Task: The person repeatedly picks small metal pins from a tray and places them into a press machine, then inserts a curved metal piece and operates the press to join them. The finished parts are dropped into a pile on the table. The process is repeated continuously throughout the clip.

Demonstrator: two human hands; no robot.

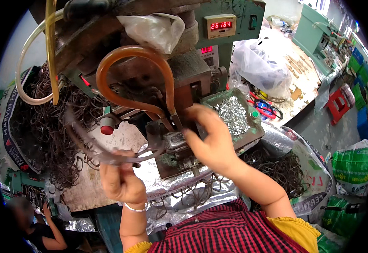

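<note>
My left hand [123, 181] is closed, thumb against fingers, on a few thin dark brown cords [93, 149] that are smeared by motion. They arch up to the left, and one end curves right toward the press. My right hand [215, 145] reaches to the metal die block [174, 141] under the press head. Its thumb and forefinger are apart at the tooling, with nothing visible between them; the other fingers are partly hidden. A thick amber tube [135, 49] loops down to the tooling. Right of the die, a green tray [253, 133] holds many small silver metal pieces [233, 116].
Dark cords [61, 126] pile up in a sack at left; another cord heap [272, 173] lies at lower right. A red button [107, 126] sits left of the die. A green counter box [234, 25] stands above. Another person [45, 227] sits at lower left.
</note>
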